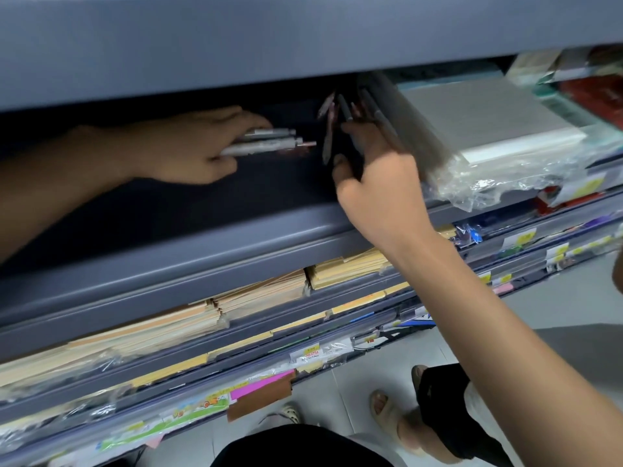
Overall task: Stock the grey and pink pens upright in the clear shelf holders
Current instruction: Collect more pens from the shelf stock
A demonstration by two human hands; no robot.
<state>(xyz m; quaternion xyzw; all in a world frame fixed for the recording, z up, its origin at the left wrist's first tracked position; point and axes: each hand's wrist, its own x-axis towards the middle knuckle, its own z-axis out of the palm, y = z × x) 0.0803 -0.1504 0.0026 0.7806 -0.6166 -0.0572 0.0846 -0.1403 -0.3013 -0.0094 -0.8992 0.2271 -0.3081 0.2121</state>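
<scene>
My left hand [188,146] reaches deep into the dark shelf bay and grips a bundle of grey pens [266,143] lying sideways, tips pointing right. My right hand [377,187] is just to the right of it, fingers wrapped around a dark holder [347,153] with several grey and pink pens [332,112] standing tilted in it. The holder's shape and clear walls are hard to make out in the shadow and blur.
A plastic-wrapped stack of grey and white paper [488,129] fills the shelf right of the holder. Grey shelf lips [168,264] run below, with stacked brown envelopes [263,294] and price labels. The upper shelf [236,45] overhangs closely. Feet stand on the tiled floor [387,409].
</scene>
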